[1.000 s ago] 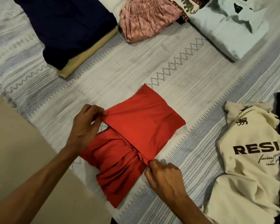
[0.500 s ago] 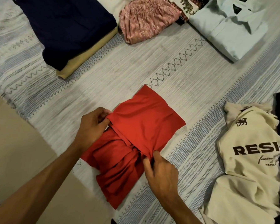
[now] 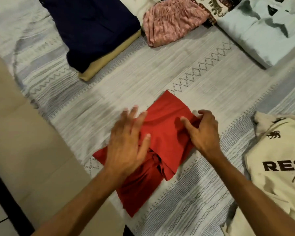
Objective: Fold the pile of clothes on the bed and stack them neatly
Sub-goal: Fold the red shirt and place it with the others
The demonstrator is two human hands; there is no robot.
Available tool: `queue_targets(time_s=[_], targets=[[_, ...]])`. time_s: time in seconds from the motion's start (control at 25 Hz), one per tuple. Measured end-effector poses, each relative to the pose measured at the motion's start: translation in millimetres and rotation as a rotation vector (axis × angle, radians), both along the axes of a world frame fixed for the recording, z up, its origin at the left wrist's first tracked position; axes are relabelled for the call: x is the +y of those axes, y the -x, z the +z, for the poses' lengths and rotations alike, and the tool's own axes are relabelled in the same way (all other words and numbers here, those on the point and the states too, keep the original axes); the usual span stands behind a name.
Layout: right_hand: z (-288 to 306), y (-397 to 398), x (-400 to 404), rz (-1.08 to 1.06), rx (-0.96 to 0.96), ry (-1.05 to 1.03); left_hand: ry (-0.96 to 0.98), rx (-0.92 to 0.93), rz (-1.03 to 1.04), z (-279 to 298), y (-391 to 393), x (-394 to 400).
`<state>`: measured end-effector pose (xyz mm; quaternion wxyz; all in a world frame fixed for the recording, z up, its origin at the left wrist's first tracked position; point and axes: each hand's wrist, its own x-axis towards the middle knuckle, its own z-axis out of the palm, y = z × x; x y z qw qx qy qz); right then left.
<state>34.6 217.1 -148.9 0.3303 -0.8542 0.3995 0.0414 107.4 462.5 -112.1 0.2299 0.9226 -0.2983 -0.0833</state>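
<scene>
A red garment (image 3: 167,133), partly folded, lies on the patterned bedspread (image 3: 186,79) in the middle of the head view. My left hand (image 3: 126,142) lies flat on its left side with fingers spread, pressing the cloth. My right hand (image 3: 203,132) is at the garment's right edge, its fingers curled and pinching the red fabric there. The lower end of the garment (image 3: 136,193) is bunched and wrinkled below my hands.
Folded clothes lie along the far side: a navy piece (image 3: 92,26) on a tan one (image 3: 109,60), a pink piece (image 3: 172,26), a pale blue shirt (image 3: 262,31). A cream printed sweatshirt (image 3: 279,167) lies unfolded at right. The bed's edge runs along the left.
Both hands moved up the garment. My left hand released the fold's corner and now presses flat; my right hand shifted from the lower fold to the right edge.
</scene>
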Motion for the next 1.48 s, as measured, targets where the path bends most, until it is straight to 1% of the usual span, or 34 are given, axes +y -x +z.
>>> queue_targets(time_s=[0.04,0.12,0.16,0.2,0.28,0.32,0.4,0.44,0.48,0.52,0.56,0.6,0.64,0.68,0.72,0.8,0.84,0.88,0.92,0.96,1.0,1.04,1.08,1.12,1.16,1.2,1.24,1.28,1.32,1.36,1.44,1.48], targets=[[-4,-17,-5,0.068,0.072,0.075,-0.065,0.031,-0.016,-7,19,-12],[-12,-38,-9,0.219,0.187,0.309,-0.210,0.089,0.013,-37,55,-28],[-14,-46,-10,0.277,0.203,0.318,-0.258,0.107,0.039,-54,69,-29],[-15,-55,-13,0.302,0.212,0.220,-0.286,0.113,0.062,-69,78,-28],[-6,-72,-25,0.303,0.252,-0.081,-0.291,0.138,0.089,-81,82,-29],[3,-77,-27,0.349,0.292,-0.148,-0.287,0.145,0.104,-83,82,-29],[29,-79,-26,0.467,0.292,-0.106,-0.270,0.123,0.083,-82,82,-25],[45,-77,-18,0.521,0.240,-0.055,-0.244,0.100,0.072,-81,82,-19],[64,-71,-5,0.568,0.177,-0.015,-0.209,0.106,0.027,-81,82,-13],[85,-63,12,0.609,0.111,0.013,-0.168,0.115,0.005,-65,79,-3],[105,-52,33,0.648,0.049,0.027,-0.156,0.136,-0.041,-76,83,4],[123,-41,58,0.698,0.017,0.034,-0.129,0.179,-0.058,-74,85,10],[137,-28,87,0.763,0.026,0.033,-0.058,0.276,-0.013,-78,90,23],[147,-13,118,0.832,0.075,0.017,0.006,0.317,0.044,-83,97,35],[151,1,151,0.890,0.152,-0.010,0.062,0.460,0.142,-86,104,50],[148,25,208,0.950,0.253,-0.076,0.021,0.555,0.189,-83,115,95],[143,32,225,0.938,0.252,-0.097,0.097,0.664,0.206,-77,120,114],[133,34,232,0.894,0.200,-0.074,0.128,0.762,0.197,-80,125,130],[118,33,232,0.827,0.140,-0.014,0.238,0.885,0.289,-71,129,146],[99,30,226,0.751,0.112,0.040,0.276,0.926,0.317,-79,135,159],[81,26,216,0.680,0.124,0.085,0.273,0.901,0.341,-67,137,174],[62,22,204,0.598,0.189,0.065,0.247,0.787,0.357,-67,144,190],[46,18,194,0.521,0.266,-0.016,0.307,0.800,0.303,-68,145,207],[33,15,186,0.466,0.333,-0.114,0.474,0.919,0.401,-65,143,213],[24,14,180,0.441,0.354,-0.182,0.677,1.128,0.622,-60,142,213],[17,12,176,0.435,0.346,-0.212,0.824,1.207,0.828,-56,139,205],[14,10,170,0.424,0.319,-0.246,0.768,1.093,0.930,-56,140,199],[13,8,166,0.404,0.298,-0.295,0.785,1.177,1.001,-53,133,194],[13,6,163,0.387,0.286,-0.347,0.819,1.211,1.034,-48,131,186],[14,4,161,0.373,0.286,-0.391,0.858,1.187,1.030,-41,131,177],[14,2,156,0.346,0.297,-0.452,0.901,1.048,1.070,-24,124,156],[15,1,153,0.335,0.297,-0.485,0.881,0.976,1.084,-22,123,149]])
